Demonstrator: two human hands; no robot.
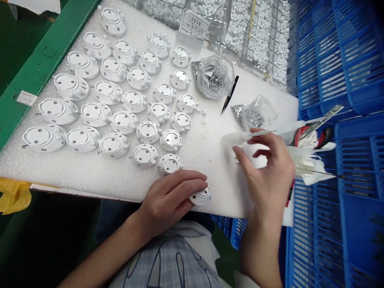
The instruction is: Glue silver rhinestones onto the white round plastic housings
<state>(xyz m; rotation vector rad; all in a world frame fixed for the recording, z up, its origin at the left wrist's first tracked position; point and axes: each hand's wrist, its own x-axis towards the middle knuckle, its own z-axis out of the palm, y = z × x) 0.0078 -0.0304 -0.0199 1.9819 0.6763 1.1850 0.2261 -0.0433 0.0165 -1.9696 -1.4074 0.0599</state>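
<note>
My left hand (pixel 174 196) is closed on a small white oval casing (pixel 201 197) near the front edge of the foam-covered tabletop (pixel 207 140). My right hand (pixel 270 164) hovers over the right side, its fingers bent and the thumb apart from the index finger. Just beyond its fingertips is a blurred, translucent white strip (pixel 235 138); whether they touch it I cannot tell. Tiny metal bits (pixel 237 160) lie below the right thumb. Many similar white oval casings (pixel 135 101) are laid out in rows to the left, each with two dark dots on top.
Two clear bags of small metal parts (pixel 214 78) (pixel 258 114) and black tweezers (pixel 230 95) lie beyond my hands. Divided trays of white parts (pixel 249 36) stand behind a handwritten label (pixel 194 26). Red-handled scissors (pixel 312 134) and blue crates (pixel 357 160) are at the right.
</note>
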